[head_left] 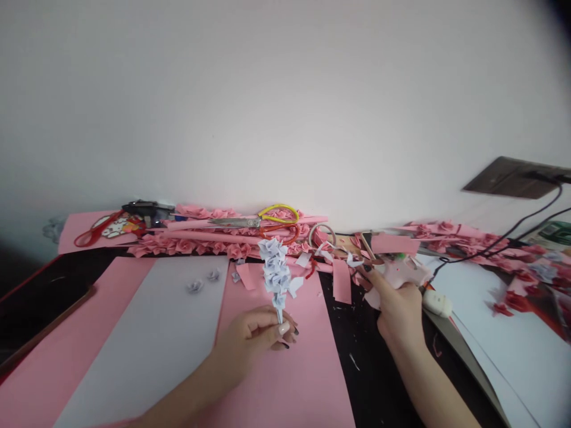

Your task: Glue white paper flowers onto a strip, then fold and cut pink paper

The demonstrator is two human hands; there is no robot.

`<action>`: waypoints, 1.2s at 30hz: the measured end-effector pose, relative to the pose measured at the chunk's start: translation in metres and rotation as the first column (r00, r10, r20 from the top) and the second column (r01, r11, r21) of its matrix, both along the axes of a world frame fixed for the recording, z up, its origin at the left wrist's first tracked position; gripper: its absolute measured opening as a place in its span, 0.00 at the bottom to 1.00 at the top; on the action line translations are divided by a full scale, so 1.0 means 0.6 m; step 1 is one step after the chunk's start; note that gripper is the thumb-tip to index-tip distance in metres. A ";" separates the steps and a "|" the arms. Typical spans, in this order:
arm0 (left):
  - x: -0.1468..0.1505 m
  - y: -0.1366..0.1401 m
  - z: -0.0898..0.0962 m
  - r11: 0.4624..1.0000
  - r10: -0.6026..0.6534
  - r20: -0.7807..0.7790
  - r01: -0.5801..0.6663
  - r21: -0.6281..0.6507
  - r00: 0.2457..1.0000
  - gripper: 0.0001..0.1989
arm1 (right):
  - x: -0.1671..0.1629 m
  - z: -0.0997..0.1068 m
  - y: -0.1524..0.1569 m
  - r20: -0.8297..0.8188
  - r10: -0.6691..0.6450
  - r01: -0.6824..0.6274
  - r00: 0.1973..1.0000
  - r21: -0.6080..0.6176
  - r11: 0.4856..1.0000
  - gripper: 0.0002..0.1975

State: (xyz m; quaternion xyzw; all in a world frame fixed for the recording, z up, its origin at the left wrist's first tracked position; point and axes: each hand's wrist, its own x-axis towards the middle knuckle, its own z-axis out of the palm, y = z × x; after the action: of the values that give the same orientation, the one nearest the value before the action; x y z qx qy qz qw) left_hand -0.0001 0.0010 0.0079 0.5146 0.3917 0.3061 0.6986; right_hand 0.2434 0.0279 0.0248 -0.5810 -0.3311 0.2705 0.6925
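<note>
My left hand (263, 333) pinches the thin stem of a pale bluish-white paper flower stalk (275, 270), held upright over a pink sheet (285, 386). Several folded blossoms are stacked along its upper part. On the right, my right hand (401, 306) is closed around a pale pink corded tool that looks like a glue gun (404, 273), with a small red dot and a green spot on it. The hand hides part of the tool. Two loose bluish-white paper blossoms (195, 286) lie on a white sheet (156, 333) to the left.
Scissors (236, 222) with yellow and red handles rest on pink paper flower stalks (191, 245) along the wall. Paper scraps (342, 280) lie on the black table (370, 368). Black cords run from the wall socket (508, 177). More pink flowers (517, 294) are on the right.
</note>
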 end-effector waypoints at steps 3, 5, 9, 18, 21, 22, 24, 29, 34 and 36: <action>-0.001 0.001 -0.003 0.999 0.029 -0.006 -0.029 -0.026 1.000 0.12 | 0.007 -0.003 0.002 0.039 -0.008 0.006 0.999 0.042 0.999 0.17; -0.001 0.002 -0.003 0.996 0.049 -0.017 -0.050 -0.070 0.999 0.13 | 0.002 -0.001 -0.001 0.063 0.004 -0.007 0.998 0.049 0.999 0.17; 0.000 0.003 0.000 0.990 0.075 0.011 -0.073 -0.120 0.997 0.15 | -0.014 0.008 -0.011 0.066 0.097 -0.098 0.993 0.022 0.995 0.14; -0.002 0.004 -0.007 0.987 0.057 0.104 -0.041 -0.152 0.993 0.15 | -0.052 0.002 -0.048 -0.007 0.708 -0.687 0.707 -0.248 0.683 0.14; -0.002 0.003 -0.002 0.987 0.052 0.094 -0.037 -0.156 0.994 0.15 | -0.057 0.002 -0.053 0.017 0.789 -0.734 0.615 -0.355 0.579 0.12; -0.002 0.003 0.000 0.986 0.052 0.102 -0.035 -0.161 0.993 0.15 | -0.057 0.003 -0.053 0.025 0.808 -0.741 0.588 -0.384 0.551 0.12; -0.002 0.003 0.001 0.985 0.048 0.132 -0.025 -0.171 0.990 0.15 | -0.055 0.002 -0.052 0.048 0.837 -0.750 0.545 -0.420 0.512 0.12; -0.001 0.003 -0.003 0.987 0.052 0.155 -0.027 -0.159 0.987 0.14 | -0.054 -0.011 -0.051 0.080 0.840 -0.752 0.537 -0.407 0.519 0.11; -0.001 0.003 -0.007 0.986 0.046 0.159 -0.020 -0.164 0.986 0.14 | -0.057 -0.014 -0.052 0.098 0.840 -0.751 0.533 -0.401 0.524 0.10; -0.002 0.002 -0.006 0.987 0.048 0.160 -0.022 -0.161 0.986 0.14 | -0.057 -0.013 -0.052 0.109 0.842 -0.749 0.529 -0.405 0.524 0.10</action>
State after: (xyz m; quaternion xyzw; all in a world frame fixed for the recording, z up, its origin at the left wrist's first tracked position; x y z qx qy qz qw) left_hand -0.0012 0.0024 0.0041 0.4234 0.3651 0.3272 0.7618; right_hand 0.2093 -0.0035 0.0170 -0.4948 -0.6133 0.5190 0.3312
